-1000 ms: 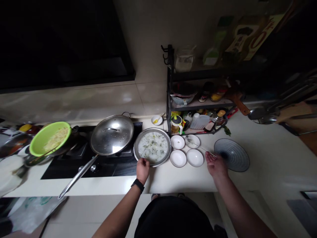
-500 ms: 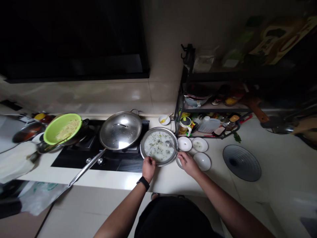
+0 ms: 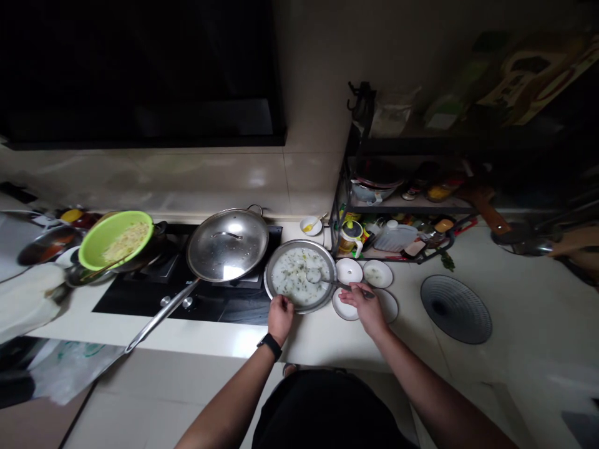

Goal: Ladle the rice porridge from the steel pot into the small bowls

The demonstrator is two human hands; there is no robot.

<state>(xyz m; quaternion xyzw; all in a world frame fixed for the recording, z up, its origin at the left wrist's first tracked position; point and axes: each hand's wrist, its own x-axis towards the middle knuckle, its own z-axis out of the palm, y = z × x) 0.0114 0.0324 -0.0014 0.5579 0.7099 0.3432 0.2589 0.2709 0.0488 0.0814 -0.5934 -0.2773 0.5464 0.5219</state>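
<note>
A round steel basin [image 3: 268,290] holds a milky liquid with green bits. My left hand [image 3: 281,317], a black band on its wrist, pinches the near rim of the basin. In my right hand [image 3: 366,305] is the handle of a metal ladle [image 3: 339,285], its bowl in the liquid near the middle of the basin. Below my right hand lies a small white bowl [image 3: 344,310], partly covered by my fingers. A second white bowl [image 3: 389,305] is partly hidden by the hand. Behind them stand a white bowl [image 3: 349,270] and another with some liquid in it [image 3: 382,274].
Left of the basin, a lidded wok [image 3: 228,246] sits on the black stove, its long handle jutting over the counter edge. A green bowl [image 3: 88,252] of pale shreds stands farther left. A condiment rack [image 3: 416,202] and a grey ribbed dish [image 3: 461,308] are at right.
My right hand has moved right, and the ladle's handle now shows clear of the basin rim over the small bowls. The ladle's bowl has shifted slightly left. My left hand stays at the rim.
</note>
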